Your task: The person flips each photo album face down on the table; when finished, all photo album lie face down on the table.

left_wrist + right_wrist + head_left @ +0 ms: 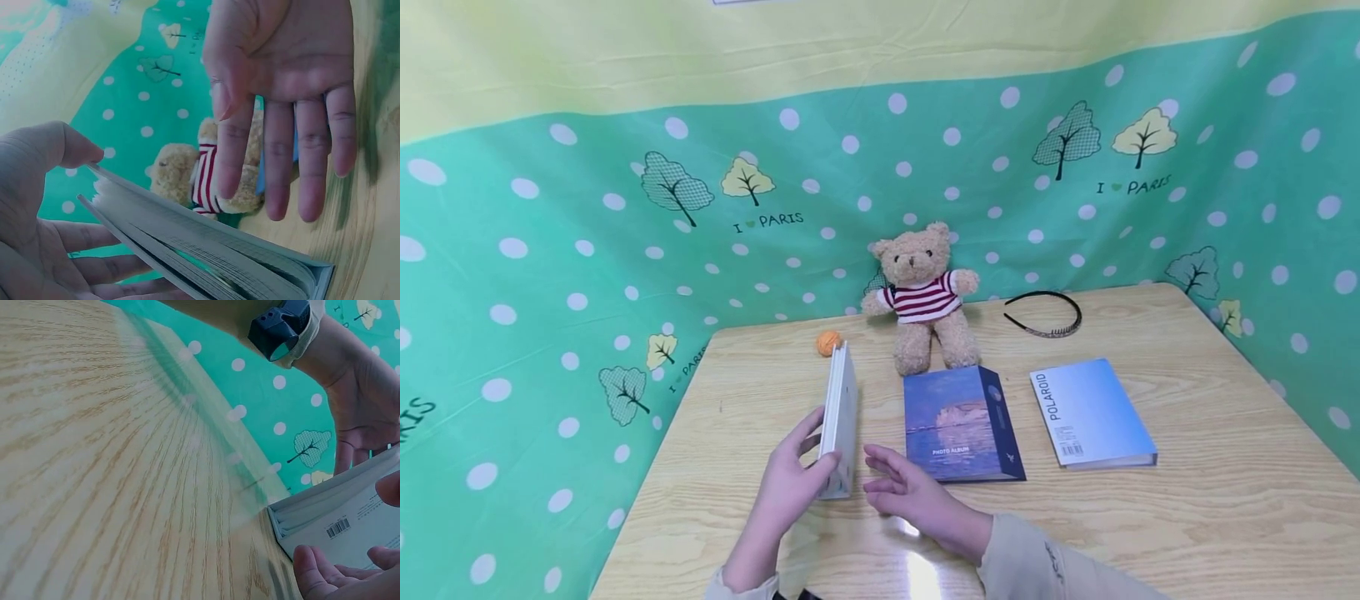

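Bare wooden table (pixel 1187 517) seen open at front right. Middle blocked by blue photo album (pixel 962 425) and Polaroid album (pixel 1093 412); teddy bear (pixel 923 296), headband (pixel 1045 315), orange ball (pixel 828 342) set along rear.
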Available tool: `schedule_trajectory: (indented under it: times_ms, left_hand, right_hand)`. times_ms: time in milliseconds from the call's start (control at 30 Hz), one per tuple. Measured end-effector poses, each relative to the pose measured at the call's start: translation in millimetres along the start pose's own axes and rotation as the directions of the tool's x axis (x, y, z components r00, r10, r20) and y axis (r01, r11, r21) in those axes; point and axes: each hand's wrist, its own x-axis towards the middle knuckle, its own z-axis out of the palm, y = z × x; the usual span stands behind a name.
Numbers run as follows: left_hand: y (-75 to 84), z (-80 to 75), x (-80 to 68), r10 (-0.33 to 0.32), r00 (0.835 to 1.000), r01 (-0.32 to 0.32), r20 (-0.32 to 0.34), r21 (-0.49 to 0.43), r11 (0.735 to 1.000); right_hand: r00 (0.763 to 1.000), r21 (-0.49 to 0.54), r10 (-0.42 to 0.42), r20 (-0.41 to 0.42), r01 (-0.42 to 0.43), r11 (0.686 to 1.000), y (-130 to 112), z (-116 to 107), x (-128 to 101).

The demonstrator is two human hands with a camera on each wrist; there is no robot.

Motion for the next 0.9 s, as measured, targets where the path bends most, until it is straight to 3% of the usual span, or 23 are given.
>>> schedule_trajectory:
  times_ms: [567, 900]
  left_hand:
    - [2.5, -10.3, 2.7, -0.032, 0.998, 0.023, -0.059, -0.145, 0.989]
    - [-6.3, -21.7, 2.3, -0.095, 0.995, 0.084, -0.030, -0.250, 0.965]
  right_hand:
    - [1.000, -0.043, 0.018, -0.012, -0.018, 0.999, -1, 2, 1]
    - [0.999, -0.064, 0.014, -0.035, -0.017, 0.998, 1, 3, 2]
